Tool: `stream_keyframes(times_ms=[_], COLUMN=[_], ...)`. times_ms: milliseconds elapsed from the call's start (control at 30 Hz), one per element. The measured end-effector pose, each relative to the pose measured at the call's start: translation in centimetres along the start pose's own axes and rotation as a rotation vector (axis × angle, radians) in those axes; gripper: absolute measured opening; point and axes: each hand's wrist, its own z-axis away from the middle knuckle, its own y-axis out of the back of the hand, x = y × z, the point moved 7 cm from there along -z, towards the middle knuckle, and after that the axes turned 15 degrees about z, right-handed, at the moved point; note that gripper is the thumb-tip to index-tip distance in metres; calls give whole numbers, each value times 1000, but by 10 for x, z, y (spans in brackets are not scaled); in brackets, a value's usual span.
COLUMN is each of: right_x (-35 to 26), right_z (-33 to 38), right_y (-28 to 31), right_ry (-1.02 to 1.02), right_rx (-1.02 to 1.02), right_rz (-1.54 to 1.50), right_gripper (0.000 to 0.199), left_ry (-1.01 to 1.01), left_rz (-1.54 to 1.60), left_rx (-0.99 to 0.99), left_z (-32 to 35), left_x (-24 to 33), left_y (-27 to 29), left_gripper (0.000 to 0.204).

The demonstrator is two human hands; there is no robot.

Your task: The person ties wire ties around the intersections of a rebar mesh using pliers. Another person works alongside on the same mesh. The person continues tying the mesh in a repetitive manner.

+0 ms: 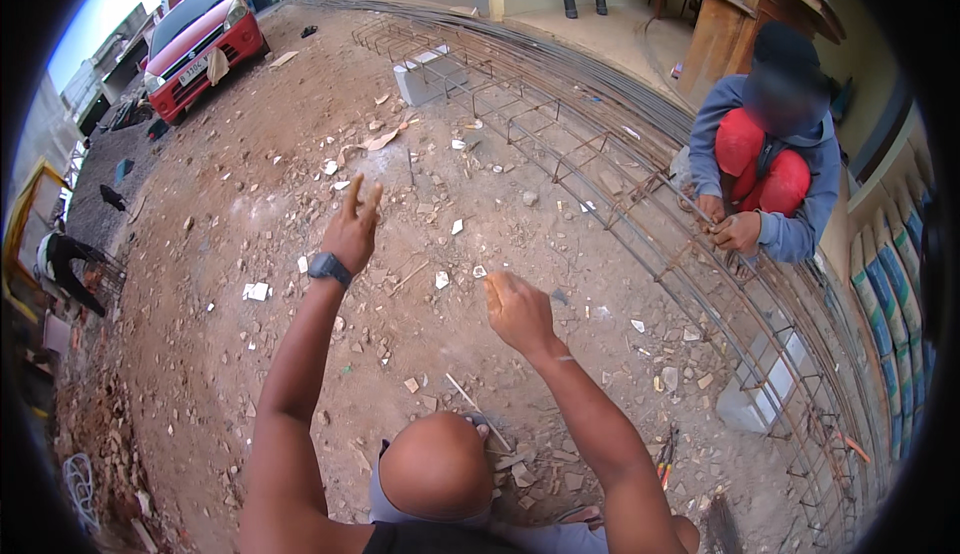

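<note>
My left hand (352,226) is raised over the rubble-strewn dirt, fingers spread and nothing visible in it; a dark watch (330,268) is on that wrist. To its right, my right hand (518,311) is closed with curled fingers, and whatever it may hold is hidden. Neither hand touches the long rebar cage (655,272), which curves past on the right with rusty square ties along its bars. Across the cage a squatting co-worker in a blue hoodie (815,169) grips a bar with both hands (735,231).
Pale blocks (428,76) (775,379) prop the cage. Pincers with red and yellow handles (665,462) lie near my right forearm. Stacked sacks (890,304) stand far right. A red car (197,44) is parked at back left, and another person (68,266) bends at far left.
</note>
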Motion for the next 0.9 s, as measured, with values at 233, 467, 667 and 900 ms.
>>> stream_keyframes(times_ms=[233, 467, 667, 900], right_x=[51, 40, 38, 42], right_z=[121, 150, 142, 169], right_y=[-149, -157, -146, -155], right_ry=[-198, -258, -175, -331], right_rx=[-537, -547, -454, -528], right_rz=[152, 84, 93, 126], right_gripper=[18, 14, 14, 17], left_ry=[-15, 85, 875, 336], left_rz=[-325, 290, 900, 404], left_rx=[-316, -619, -596, -364], left_z=[132, 194, 164, 155], left_x=[-83, -9, 17, 9], left_y=[-150, -172, -261, -297], left_gripper=[72, 91, 80, 62])
